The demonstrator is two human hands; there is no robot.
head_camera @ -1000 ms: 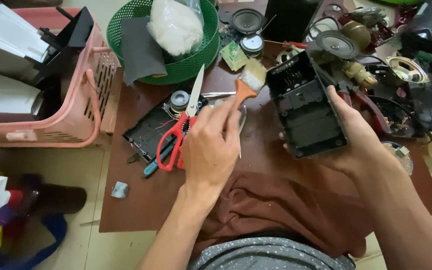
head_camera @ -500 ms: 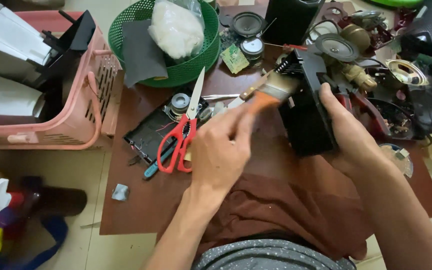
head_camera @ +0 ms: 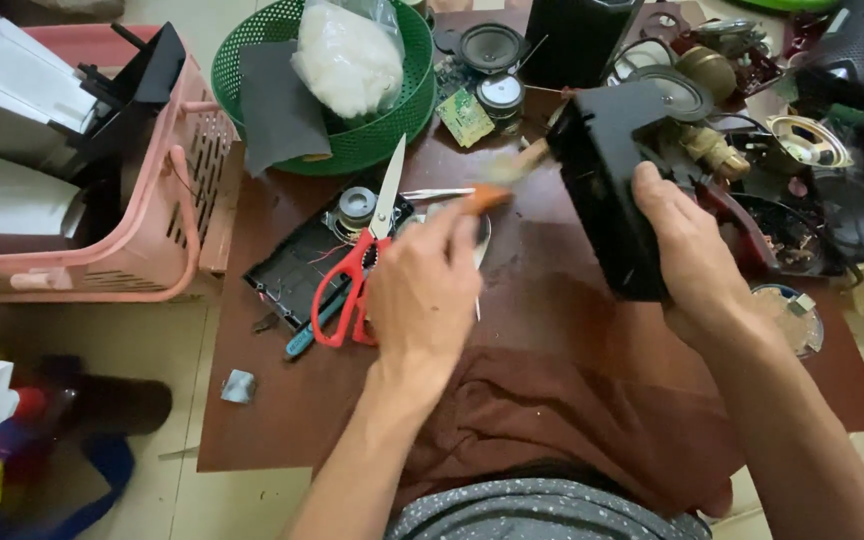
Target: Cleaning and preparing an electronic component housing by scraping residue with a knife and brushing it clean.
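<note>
My left hand (head_camera: 422,290) grips a small paintbrush (head_camera: 497,185) with an orange handle; its blurred bristles reach toward the left side of a black plastic casing (head_camera: 607,190). My right hand (head_camera: 687,255) holds that casing tilted up on edge above the brown table (head_camera: 272,400). Red-handled scissors (head_camera: 357,265) lie just left of my left hand, on a flat black panel (head_camera: 287,270). A blue-handled tool (head_camera: 314,325) lies under the scissors.
A green basket (head_camera: 352,150) with a white bag and a dark sheet stands at the back. A pink basket (head_camera: 142,240) holding boxes stands at the left. Several speaker parts (head_camera: 802,140) and a black cylinder (head_camera: 577,40) crowd the back right.
The casing has been turned up on its edge and lifted. My left hand has swung the brush from pointing up to pointing right at the casing.
</note>
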